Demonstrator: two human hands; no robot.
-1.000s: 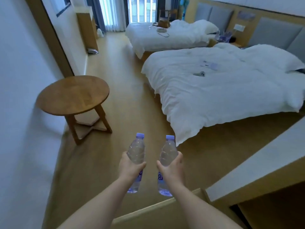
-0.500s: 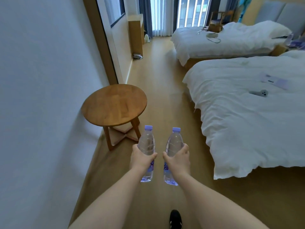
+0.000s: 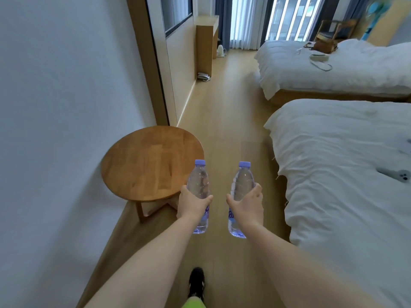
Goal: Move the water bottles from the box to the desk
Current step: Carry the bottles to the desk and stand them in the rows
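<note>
Bottles upright, one gripped in each hand, near round table.

Both hands out front, each gripping one clear water bottle, purple caps up. Left hand holds the left bottle, right hand holds the right bottle; bottles apart, roughly upright. Round wooden tabletop just left of the left bottle, against the white wall. White bed on the right. Black shoe on the wood floor below.
</note>
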